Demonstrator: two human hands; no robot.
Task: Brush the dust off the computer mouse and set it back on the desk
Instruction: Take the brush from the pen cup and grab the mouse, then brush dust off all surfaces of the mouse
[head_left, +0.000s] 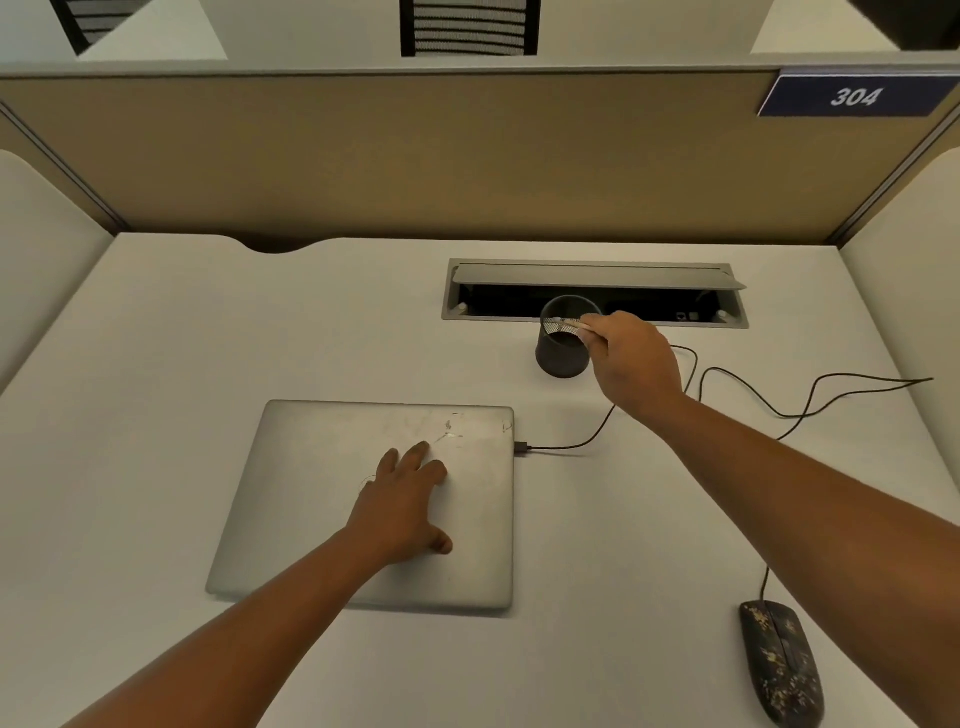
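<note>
A black computer mouse (782, 667), speckled with pale dust, lies on the white desk (623, 545) at the near right, its cable running up toward the back. My right hand (634, 358) is stretched to a black mesh cup (563, 343) at the back of the desk and pinches a thin pale brush (569, 325) whose end sits inside the cup. My left hand (408, 504) rests flat, fingers spread, on the lid of a closed silver laptop (311, 493).
A thin black cable (571, 444) plugs into the laptop's right edge and loops across the desk to the right. An open cable hatch (595, 291) is set into the desk behind the cup. Tan partition walls (415, 156) enclose the desk on three sides.
</note>
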